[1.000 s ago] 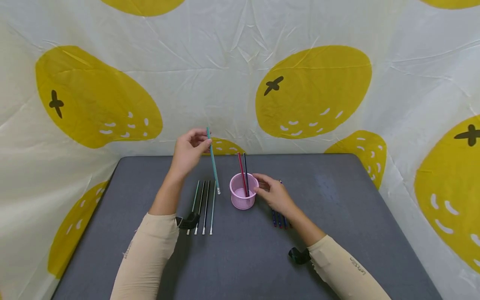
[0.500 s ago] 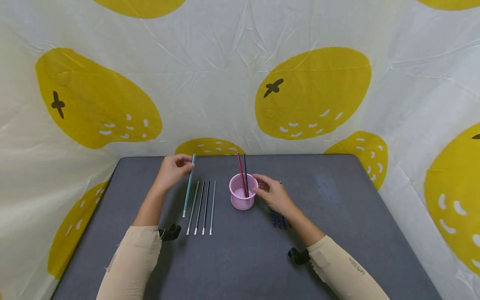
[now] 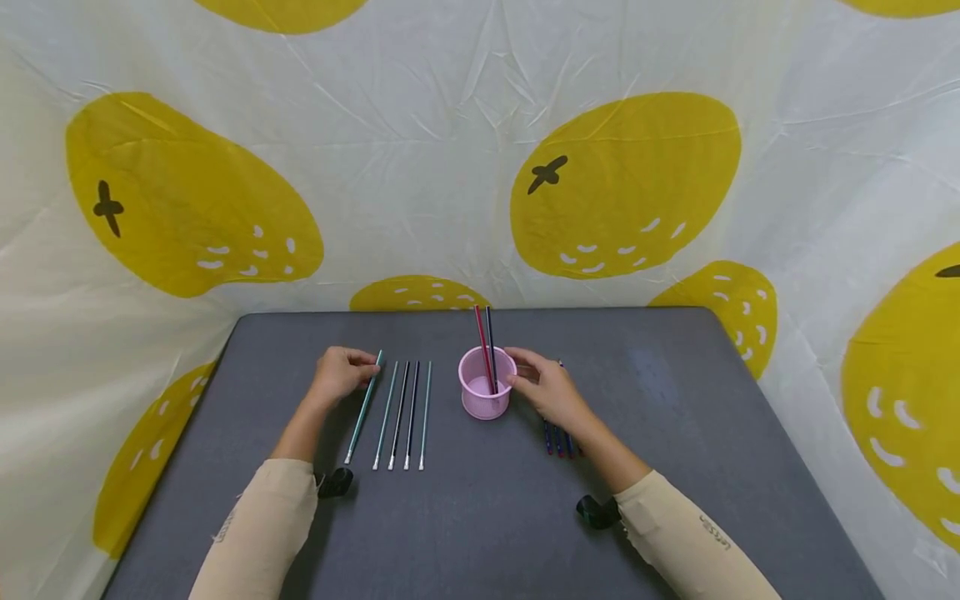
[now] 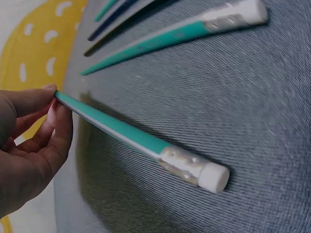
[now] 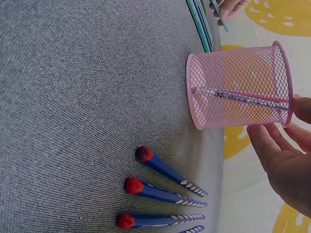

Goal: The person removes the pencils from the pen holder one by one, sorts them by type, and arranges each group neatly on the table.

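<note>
My left hand pinches a teal pencil near its far end, between thumb and fingertips. Its white eraser points toward me, low over the table; I cannot tell whether it touches. To its right lies a row of several teal and dark pencils with white erasers. My right hand grips the rim of a pink mesh pencil cup, which stands upright. Inside lean a red pencil and a dark pencil.
Several blue pencils with red ends lie right of the cup, partly hidden under my right hand in the head view. The grey table meets a white cloth with yellow fruit prints at the back.
The left hand has carried the teal pencil from beside the cup leftward, then down to the table, left of the row. The right hand and cup have stayed in place.
</note>
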Motion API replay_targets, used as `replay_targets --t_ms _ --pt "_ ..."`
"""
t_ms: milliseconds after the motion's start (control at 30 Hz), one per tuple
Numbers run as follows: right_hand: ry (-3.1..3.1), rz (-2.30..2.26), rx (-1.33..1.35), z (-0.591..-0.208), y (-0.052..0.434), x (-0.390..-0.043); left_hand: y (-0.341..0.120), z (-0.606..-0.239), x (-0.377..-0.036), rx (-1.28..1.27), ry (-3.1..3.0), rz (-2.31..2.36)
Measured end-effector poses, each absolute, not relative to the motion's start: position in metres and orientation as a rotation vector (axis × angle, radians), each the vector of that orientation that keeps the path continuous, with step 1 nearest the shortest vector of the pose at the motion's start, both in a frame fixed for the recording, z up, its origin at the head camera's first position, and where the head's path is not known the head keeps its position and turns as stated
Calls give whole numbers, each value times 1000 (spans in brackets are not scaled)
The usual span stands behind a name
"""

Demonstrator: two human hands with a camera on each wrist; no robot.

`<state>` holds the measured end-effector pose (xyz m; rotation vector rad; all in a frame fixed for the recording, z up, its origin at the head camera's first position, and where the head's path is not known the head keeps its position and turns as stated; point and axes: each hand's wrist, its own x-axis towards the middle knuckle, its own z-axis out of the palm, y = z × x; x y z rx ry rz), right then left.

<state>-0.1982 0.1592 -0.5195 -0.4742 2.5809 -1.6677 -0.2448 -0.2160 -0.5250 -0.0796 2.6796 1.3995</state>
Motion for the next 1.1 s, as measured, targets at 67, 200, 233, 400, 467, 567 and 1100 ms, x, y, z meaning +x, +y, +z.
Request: replay_targets --t_ms 67,200,233,400,467,567,1100 --pt "2587 -1662 -480 -519 159 -198 -216 -528 -245 -93 2703 1360" --pt "2588 -1663 -480 -519 160 -198 -212 -532 -246 -72 2809 1231" --pt "2589 -1658 -476 -519 160 -198 -210 -533 -247 -70 2834 1204" --pt "2571 -1659 -451 -518 159 -198 -205 -535 -246 -108 2865 1176" --pt "2573 -1661 -452 -518 159 -197 -204 -536 -245 -120 2861 1182" --pt "2582 -1659 -469 -518 159 -197 -202 -536 -245 -131 2861 1193" --pt "2595 -1641 -457 -516 159 -197 -198 -536 -242 -156 2881 1201"
